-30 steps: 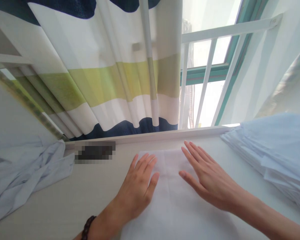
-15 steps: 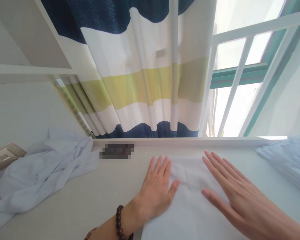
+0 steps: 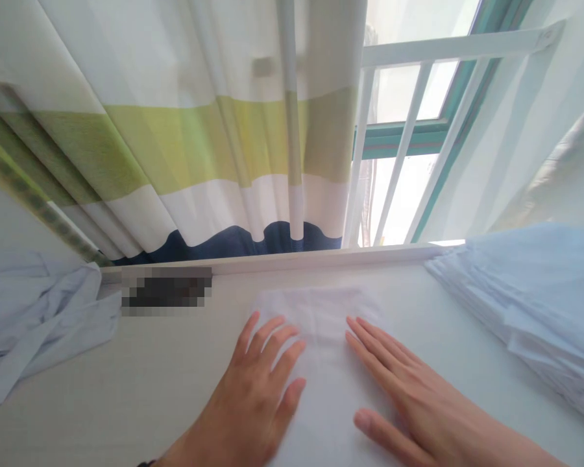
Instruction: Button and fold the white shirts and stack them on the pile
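Note:
A white folded cloth [image 3: 316,376], likely a garment, lies flat on the pale surface [image 3: 185,363] in front of me. My left hand [image 3: 253,383] is over its left edge, fingers spread and slightly bent. Along the right side rests my right hand [image 3: 403,389], flat, with its fingers together and the thumb apart. Neither hand grips anything. A few soft wrinkles run across the cloth near its far end. The near end of the cloth runs out of the picture.
To the right is a stack of folded white cloths [image 3: 530,318]. A crumpled white garment [image 3: 53,324] lies at the left, beside a blurred-out dark object [image 3: 168,288]. Behind the raised edge hang a striped curtain [image 3: 199,149] and white railings [image 3: 399,155] before a window.
The view has turned to the right, bringing more of the stack into sight. My left hand has drawn nearer, its fingers more bent and spread. My right hand remains flat on the cloth's right side.

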Action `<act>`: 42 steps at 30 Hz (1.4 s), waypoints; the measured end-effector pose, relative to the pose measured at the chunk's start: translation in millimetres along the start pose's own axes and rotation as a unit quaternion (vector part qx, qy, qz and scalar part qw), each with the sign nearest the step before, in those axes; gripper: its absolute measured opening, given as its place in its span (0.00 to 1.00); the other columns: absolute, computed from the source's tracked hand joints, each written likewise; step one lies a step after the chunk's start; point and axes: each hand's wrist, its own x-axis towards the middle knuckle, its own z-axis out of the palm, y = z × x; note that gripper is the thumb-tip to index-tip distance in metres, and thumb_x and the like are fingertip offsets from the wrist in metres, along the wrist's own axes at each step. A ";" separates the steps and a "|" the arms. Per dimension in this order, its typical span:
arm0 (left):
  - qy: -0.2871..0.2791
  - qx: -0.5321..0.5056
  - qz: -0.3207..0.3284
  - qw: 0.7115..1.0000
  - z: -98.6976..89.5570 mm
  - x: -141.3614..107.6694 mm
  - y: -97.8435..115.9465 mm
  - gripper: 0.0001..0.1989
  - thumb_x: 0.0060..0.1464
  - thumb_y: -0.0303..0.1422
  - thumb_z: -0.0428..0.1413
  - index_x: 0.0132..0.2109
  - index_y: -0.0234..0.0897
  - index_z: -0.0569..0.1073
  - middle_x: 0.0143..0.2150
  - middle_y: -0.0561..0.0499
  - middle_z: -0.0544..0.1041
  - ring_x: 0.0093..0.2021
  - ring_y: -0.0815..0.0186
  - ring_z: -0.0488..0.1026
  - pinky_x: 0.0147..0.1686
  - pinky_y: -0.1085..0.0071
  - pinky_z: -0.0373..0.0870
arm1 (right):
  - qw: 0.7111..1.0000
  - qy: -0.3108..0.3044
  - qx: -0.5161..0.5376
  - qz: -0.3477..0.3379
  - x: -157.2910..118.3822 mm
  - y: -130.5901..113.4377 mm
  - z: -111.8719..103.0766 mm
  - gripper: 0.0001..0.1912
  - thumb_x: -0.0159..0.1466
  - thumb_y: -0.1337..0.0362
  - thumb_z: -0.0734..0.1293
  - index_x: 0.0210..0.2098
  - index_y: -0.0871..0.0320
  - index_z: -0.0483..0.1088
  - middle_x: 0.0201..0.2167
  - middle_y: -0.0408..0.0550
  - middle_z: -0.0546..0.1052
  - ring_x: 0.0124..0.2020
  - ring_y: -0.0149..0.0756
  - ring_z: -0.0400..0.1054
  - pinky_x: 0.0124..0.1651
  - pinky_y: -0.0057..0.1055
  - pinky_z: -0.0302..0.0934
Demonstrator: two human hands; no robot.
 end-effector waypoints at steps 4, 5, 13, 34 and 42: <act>0.039 -0.049 0.178 0.982 7.2 -18.0 13.6 0.15 0.64 0.30 0.44 0.52 0.42 0.71 0.50 0.53 0.76 0.58 0.62 0.64 0.65 0.60 0.50 | 0.998 0.026 -0.002 -0.063 -14.6 -1.7 3.5 0.43 0.62 0.49 0.63 0.68 0.62 0.43 0.64 0.57 0.56 0.63 0.47 0.54 0.61 0.41 0.57; 0.015 -0.053 0.204 0.978 10.0 -18.0 13.4 0.15 0.65 0.32 0.43 0.54 0.43 0.69 0.53 0.53 0.75 0.59 0.63 0.64 0.65 0.62 0.52 | 0.998 0.020 -0.003 -0.061 -13.5 0.7 6.4 0.42 0.62 0.49 0.63 0.68 0.63 0.44 0.64 0.58 0.56 0.64 0.48 0.54 0.61 0.42 0.56; -0.093 -0.075 0.129 0.984 3.9 2.9 -10.2 0.25 0.61 0.34 0.50 0.64 0.47 0.58 0.63 0.48 0.64 0.63 0.57 0.59 0.61 0.56 0.58 | 0.994 0.038 0.024 -0.099 -0.1 26.3 15.2 0.42 0.60 0.45 0.64 0.66 0.61 0.52 0.64 0.61 0.59 0.64 0.50 0.52 0.64 0.47 0.50; 0.042 -0.043 0.144 0.988 -0.1 -6.7 -16.9 0.06 0.57 0.36 0.55 0.38 0.38 0.74 0.56 0.45 0.72 0.55 0.54 0.68 0.51 0.57 0.72 | 0.984 0.052 -0.008 -0.171 -19.6 29.1 3.0 0.10 0.60 0.72 0.61 0.40 0.54 0.69 0.62 0.52 0.63 0.62 0.41 0.57 0.63 0.42 0.53; 0.052 -0.023 0.183 0.981 2.4 -12.1 -32.9 0.04 0.59 0.26 0.53 0.36 0.37 0.73 0.56 0.50 0.72 0.58 0.57 0.66 0.57 0.59 0.69 | 0.974 0.171 -0.067 -0.130 -29.2 44.6 10.2 0.09 0.63 0.70 0.64 0.42 0.57 0.70 0.53 0.52 0.74 0.56 0.41 0.65 0.54 0.35 0.66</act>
